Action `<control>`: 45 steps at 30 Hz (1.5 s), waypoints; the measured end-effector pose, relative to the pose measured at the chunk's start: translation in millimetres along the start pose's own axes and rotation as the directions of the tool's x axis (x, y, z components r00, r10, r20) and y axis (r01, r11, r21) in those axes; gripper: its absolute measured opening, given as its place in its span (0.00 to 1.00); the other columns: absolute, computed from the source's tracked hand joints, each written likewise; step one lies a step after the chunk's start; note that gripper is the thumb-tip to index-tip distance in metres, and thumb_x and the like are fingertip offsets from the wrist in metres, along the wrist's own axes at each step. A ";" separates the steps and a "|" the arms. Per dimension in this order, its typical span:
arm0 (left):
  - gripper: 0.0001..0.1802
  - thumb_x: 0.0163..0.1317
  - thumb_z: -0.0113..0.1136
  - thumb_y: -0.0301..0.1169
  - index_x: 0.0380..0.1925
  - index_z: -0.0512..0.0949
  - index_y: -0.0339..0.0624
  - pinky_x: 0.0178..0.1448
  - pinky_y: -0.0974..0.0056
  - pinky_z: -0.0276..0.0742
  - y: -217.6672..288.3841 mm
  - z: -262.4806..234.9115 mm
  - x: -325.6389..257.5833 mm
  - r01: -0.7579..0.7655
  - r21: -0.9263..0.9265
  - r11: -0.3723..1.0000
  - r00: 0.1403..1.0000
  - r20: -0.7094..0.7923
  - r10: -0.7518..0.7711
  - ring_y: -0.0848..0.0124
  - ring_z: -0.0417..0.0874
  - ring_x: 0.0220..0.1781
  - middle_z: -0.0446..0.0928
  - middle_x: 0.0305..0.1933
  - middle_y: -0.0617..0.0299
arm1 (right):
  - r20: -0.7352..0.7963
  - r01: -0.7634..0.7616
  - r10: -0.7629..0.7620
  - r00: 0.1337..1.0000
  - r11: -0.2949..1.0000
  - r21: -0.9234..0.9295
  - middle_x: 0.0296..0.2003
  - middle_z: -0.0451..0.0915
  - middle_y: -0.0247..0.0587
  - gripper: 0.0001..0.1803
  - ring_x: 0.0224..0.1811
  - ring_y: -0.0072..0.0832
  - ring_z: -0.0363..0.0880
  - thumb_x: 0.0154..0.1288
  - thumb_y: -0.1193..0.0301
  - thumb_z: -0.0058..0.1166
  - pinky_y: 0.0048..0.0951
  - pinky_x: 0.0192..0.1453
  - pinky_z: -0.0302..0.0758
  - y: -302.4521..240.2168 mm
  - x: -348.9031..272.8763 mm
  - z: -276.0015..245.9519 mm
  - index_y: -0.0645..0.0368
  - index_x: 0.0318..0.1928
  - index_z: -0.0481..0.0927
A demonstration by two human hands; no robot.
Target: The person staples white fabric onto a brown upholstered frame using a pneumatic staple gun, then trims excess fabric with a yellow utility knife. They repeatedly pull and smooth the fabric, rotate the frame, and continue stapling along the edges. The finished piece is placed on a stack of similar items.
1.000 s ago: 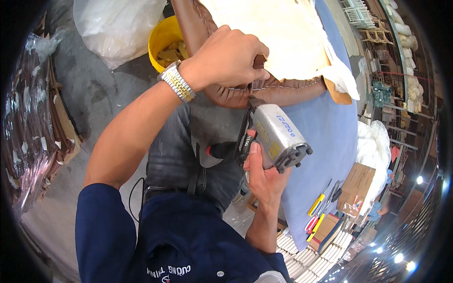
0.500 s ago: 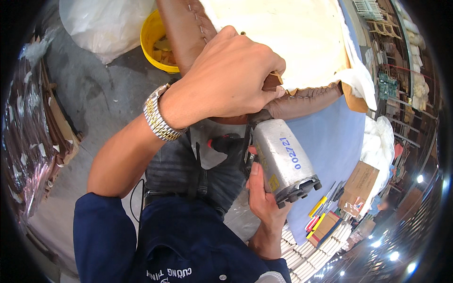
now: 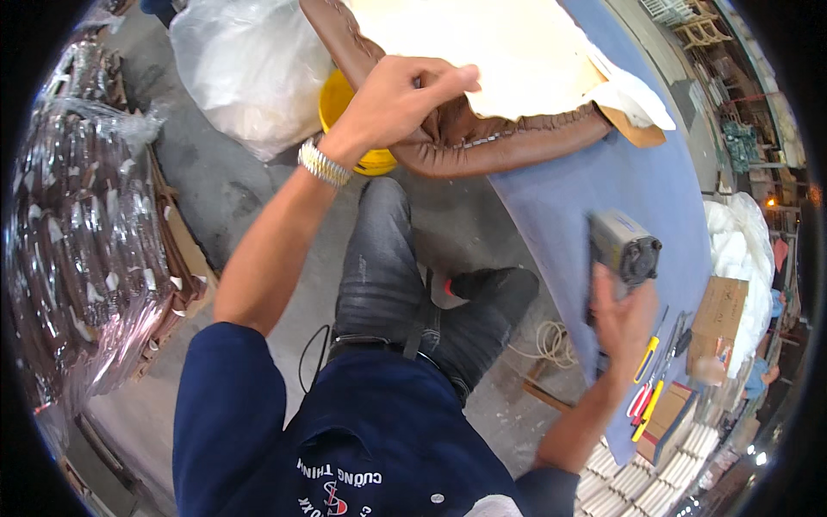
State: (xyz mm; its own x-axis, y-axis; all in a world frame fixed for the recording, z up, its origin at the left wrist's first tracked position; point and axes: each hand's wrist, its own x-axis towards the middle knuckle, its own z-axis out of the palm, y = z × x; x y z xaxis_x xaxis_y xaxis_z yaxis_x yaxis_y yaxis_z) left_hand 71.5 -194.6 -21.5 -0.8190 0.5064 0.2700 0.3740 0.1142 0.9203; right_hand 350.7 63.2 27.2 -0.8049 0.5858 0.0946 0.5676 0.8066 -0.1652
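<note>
Your left hand (image 3: 392, 99) pinches the folded brown leather edge of the cushion (image 3: 482, 142), which lies at the near end of the blue table (image 3: 603, 198), above the yellow bucket (image 3: 340, 103). Your right hand (image 3: 622, 314), blurred, grips the grey staple gun (image 3: 622, 246) over the table, well apart from the seam. This looks like a pause between staples: keep the leather taut and bring the gun's nose square to the edge.

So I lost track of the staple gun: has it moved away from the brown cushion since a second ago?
Yes. The staple gun, gripped in the right hand, has swung right and down, off the brown cushion edge and over the blue table.
</note>
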 end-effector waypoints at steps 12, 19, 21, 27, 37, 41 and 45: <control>0.35 0.81 0.46 0.41 0.79 0.51 0.35 0.82 0.58 0.54 -34.0 51.8 -55.1 0.117 -0.246 0.962 0.760 -0.601 -0.247 0.60 0.55 0.82 0.51 0.83 0.47 | -0.369 0.126 -0.043 0.928 0.971 0.204 0.63 0.76 0.55 0.27 0.64 0.48 0.77 0.74 0.62 0.58 0.42 0.67 0.73 128.8 134.6 26.3 0.65 0.66 0.74; 0.29 0.84 0.38 0.40 0.77 0.58 0.36 0.82 0.59 0.57 -60.2 62.2 -62.7 -0.006 -0.458 0.889 0.736 -0.603 -0.306 0.62 0.60 0.81 0.60 0.80 0.50 | -0.202 0.093 0.198 0.959 0.455 0.886 0.67 0.74 0.48 0.27 0.67 0.37 0.76 0.79 0.64 0.50 0.38 0.67 0.75 90.6 302.4 113.9 0.68 0.70 0.69; 0.30 0.84 0.37 0.42 0.77 0.58 0.36 0.80 0.59 0.61 -61.0 51.1 -63.2 -0.027 -0.577 0.817 0.716 -0.581 -0.387 0.63 0.62 0.79 0.62 0.79 0.51 | -0.077 0.043 0.187 0.979 0.180 0.983 0.66 0.74 0.45 0.26 0.67 0.36 0.76 0.79 0.64 0.49 0.38 0.67 0.75 75.0 318.1 125.9 0.66 0.70 0.69; 0.30 0.84 0.36 0.43 0.77 0.58 0.35 0.76 0.60 0.68 -107.2 32.4 -73.8 0.053 -0.283 0.958 0.807 -0.553 -0.208 0.65 0.68 0.75 0.66 0.75 0.53 | 0.109 -0.009 0.231 0.967 -0.398 0.918 0.62 0.78 0.42 0.26 0.63 0.32 0.79 0.80 0.58 0.43 0.39 0.66 0.79 50.2 285.2 135.4 0.61 0.68 0.71; 0.33 0.81 0.41 0.52 0.74 0.65 0.40 0.72 0.50 0.74 -30.3 6.9 -12.1 0.138 -0.487 0.863 0.803 -0.455 -0.385 0.58 0.74 0.70 0.70 0.71 0.50 | -0.445 0.250 0.106 0.889 0.703 0.666 0.50 0.86 0.54 0.16 0.54 0.50 0.84 0.69 0.65 0.58 0.46 0.58 0.79 67.5 91.4 49.6 0.57 0.53 0.84; 0.32 0.82 0.40 0.48 0.74 0.64 0.35 0.75 0.53 0.70 -57.6 18.4 -9.6 0.108 -0.366 0.924 0.840 -0.464 -0.282 0.59 0.73 0.73 0.68 0.75 0.50 | -0.376 -0.085 0.364 0.852 0.805 0.587 0.51 0.85 0.48 0.18 0.54 0.42 0.84 0.70 0.63 0.62 0.39 0.60 0.77 141.0 6.3 -25.4 0.56 0.55 0.85; 0.25 0.83 0.36 0.37 0.68 0.72 0.35 0.80 0.56 0.60 -60.3 41.7 -8.7 -0.017 0.265 0.964 0.914 -0.388 0.122 0.60 0.70 0.75 0.71 0.72 0.48 | -0.325 -0.388 0.315 0.892 0.902 -0.191 0.59 0.78 0.63 0.29 0.65 0.56 0.74 0.73 0.54 0.57 0.49 0.69 0.70 318.4 -82.0 22.7 0.66 0.62 0.76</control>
State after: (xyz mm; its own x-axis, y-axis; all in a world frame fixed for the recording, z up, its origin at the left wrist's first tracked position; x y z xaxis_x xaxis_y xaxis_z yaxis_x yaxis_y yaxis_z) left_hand 74.3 -170.3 -91.1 -0.8712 0.1452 0.4689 0.4895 0.3282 0.8079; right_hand 593.5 270.2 -55.4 -0.4829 0.8022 0.3511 0.8571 0.5152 0.0016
